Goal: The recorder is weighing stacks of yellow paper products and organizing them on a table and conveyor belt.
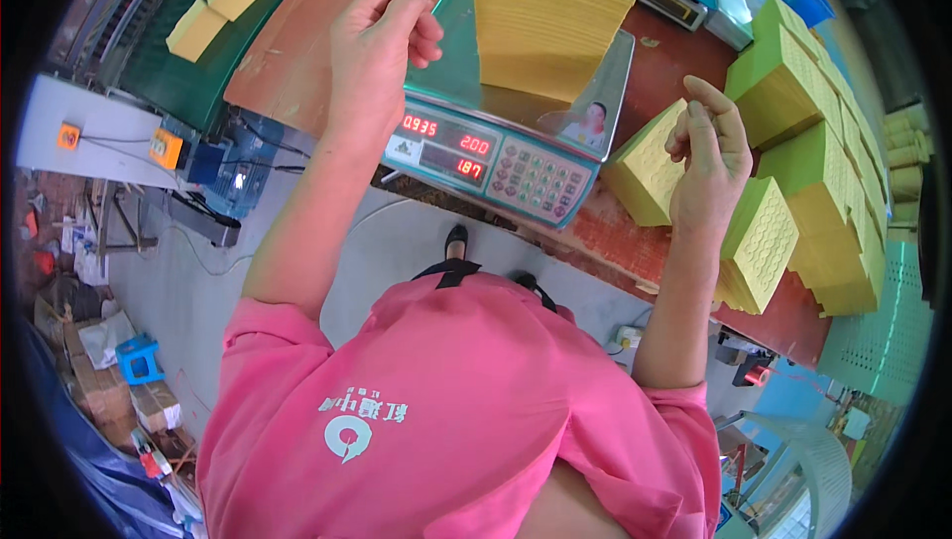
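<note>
The red-brown counter [288, 53] is running beneath the left hand [382, 33] and right hand [709, 147]; a yellow pile [818, 182] is standing right of the latter, and a lit scale [540, 182] is sitting between both. The scale is bearing the tall yellow stack [550, 18], its placement seemingly complete, while two short stacks [764, 246] are lying off it by the right hand. Both hands are curling loosely, apparently empty; right-hand contact is proving indeterminable.

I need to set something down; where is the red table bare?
Bare red tabletop lies between the green surface and the left hand; a smaller patch lies beyond the right hand, between scale and yellow stacks. Crowded: around that hand, among the stacks.
</note>
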The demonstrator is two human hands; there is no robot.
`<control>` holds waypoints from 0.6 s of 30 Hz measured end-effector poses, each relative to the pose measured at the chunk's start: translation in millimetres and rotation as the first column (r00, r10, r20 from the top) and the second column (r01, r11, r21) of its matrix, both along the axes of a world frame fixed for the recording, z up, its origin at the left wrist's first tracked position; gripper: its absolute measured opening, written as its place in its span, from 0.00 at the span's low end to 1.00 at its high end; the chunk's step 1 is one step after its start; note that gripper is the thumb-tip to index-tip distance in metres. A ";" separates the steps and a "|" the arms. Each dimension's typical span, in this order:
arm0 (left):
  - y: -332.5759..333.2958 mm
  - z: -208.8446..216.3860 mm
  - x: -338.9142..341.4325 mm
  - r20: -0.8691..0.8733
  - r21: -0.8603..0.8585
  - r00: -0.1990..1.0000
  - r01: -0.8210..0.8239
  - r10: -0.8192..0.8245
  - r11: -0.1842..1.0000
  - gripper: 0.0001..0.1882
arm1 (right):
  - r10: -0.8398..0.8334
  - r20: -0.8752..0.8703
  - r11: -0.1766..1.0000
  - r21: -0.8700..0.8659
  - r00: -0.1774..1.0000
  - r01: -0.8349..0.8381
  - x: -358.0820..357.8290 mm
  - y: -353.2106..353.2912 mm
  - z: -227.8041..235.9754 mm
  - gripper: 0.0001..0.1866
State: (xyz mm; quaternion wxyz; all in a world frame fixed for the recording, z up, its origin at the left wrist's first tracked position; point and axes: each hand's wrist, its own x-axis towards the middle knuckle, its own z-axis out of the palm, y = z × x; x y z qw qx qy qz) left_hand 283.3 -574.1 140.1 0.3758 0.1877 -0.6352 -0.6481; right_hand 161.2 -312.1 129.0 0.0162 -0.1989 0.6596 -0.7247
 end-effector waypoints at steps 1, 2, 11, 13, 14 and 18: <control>4.5 -0.4 3.7 -0.005 0.010 1.000 -0.008 0.008 1.000 0.09 | 0.026 -0.002 1.000 0.001 1.000 -0.026 0.6 1.3 -0.4 0.11; 8.3 -0.7 7.6 -0.011 0.019 1.000 -0.014 0.014 1.000 0.09 | 0.052 -0.005 0.999 0.003 0.999 -0.051 1.5 2.7 -0.8 0.11; 17.2 3.5 20.3 -0.036 0.016 0.999 -0.033 0.034 0.999 0.09 | 0.111 -0.024 0.994 0.006 0.994 -0.111 11.1 6.9 -1.1 0.10; 15.4 7.4 16.1 -0.040 0.009 0.999 -0.017 0.017 1.000 0.09 | 0.096 -0.020 0.995 -0.001 0.995 -0.096 10.6 5.8 -1.1 0.10; 14.1 9.6 12.9 -0.041 0.005 0.999 -0.003 0.004 1.000 0.09 | 0.083 -0.013 0.996 -0.006 0.996 -0.084 9.7 5.1 -1.3 0.10; -0.4 23.3 -3.3 -0.009 -0.061 0.998 0.066 -0.066 0.996 0.09 | 0.077 -0.031 0.995 -0.065 0.997 -0.079 4.0 2.0 -1.8 0.10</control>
